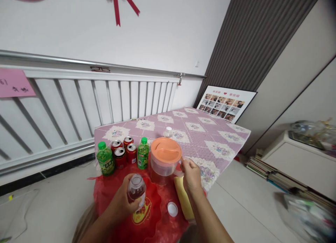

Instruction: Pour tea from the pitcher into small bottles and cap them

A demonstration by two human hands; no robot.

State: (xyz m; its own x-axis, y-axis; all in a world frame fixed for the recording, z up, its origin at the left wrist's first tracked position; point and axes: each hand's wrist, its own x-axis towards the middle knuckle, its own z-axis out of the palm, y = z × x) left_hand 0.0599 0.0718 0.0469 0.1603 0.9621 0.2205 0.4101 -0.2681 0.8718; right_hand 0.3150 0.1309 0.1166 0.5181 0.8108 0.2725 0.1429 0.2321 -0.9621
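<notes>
My left hand is wrapped around a clear plastic bottle without its cap, with a reddish-brown drink inside. The bottle stands over a red scalloped tray. My right hand is closed at the handle side of a clear plastic pitcher, by the rim of its orange lid. The handle is mostly hidden behind the fingers. Below the pitcher lies a round white cap. A folded yellow cloth or packet rests beneath my right forearm.
Two green bottles, one at left and one nearer the pitcher, flank several red cans. A small white-capped bottle stands behind the pitcher. The patterned tablecloth reaches back toward a white radiator and a photo board.
</notes>
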